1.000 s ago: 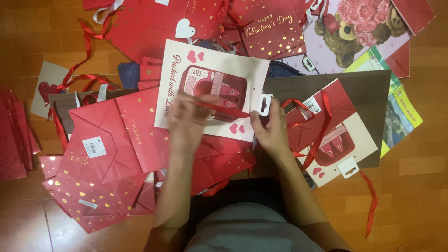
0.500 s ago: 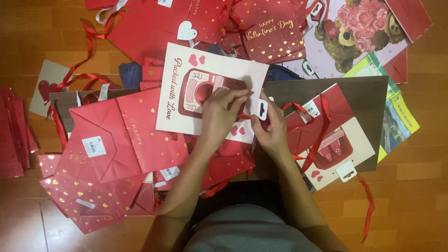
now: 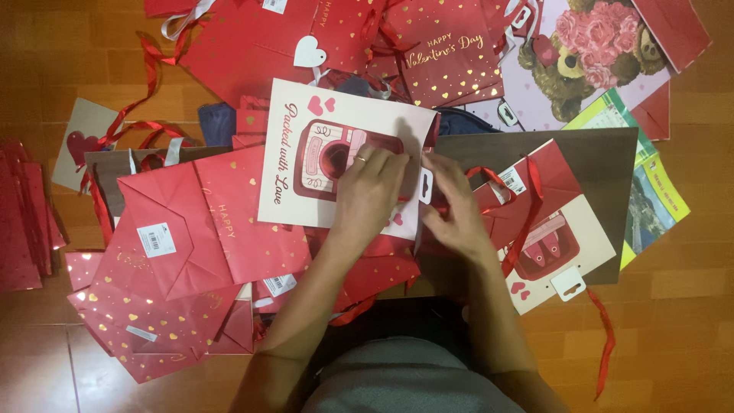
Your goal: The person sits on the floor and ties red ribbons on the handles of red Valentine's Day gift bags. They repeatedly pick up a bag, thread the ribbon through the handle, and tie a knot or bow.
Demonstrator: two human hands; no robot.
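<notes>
Cream gift bag (image 3: 290,195) pinned under left hand (image 3: 367,191), palm down; right hand (image 3: 451,203) pinching bag's edge.

Person seen from above: the left hand (image 3: 367,191) is wearing a thin metallic ring (image 3: 359,159) on one finger; the right hand (image 3: 457,210) is showing none. Both forearms are bare; a grey garment (image 3: 401,382) is covering the torso.

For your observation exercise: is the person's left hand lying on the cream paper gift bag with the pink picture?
Yes, the left hand rests flat on the cream paper gift bag.
</notes>
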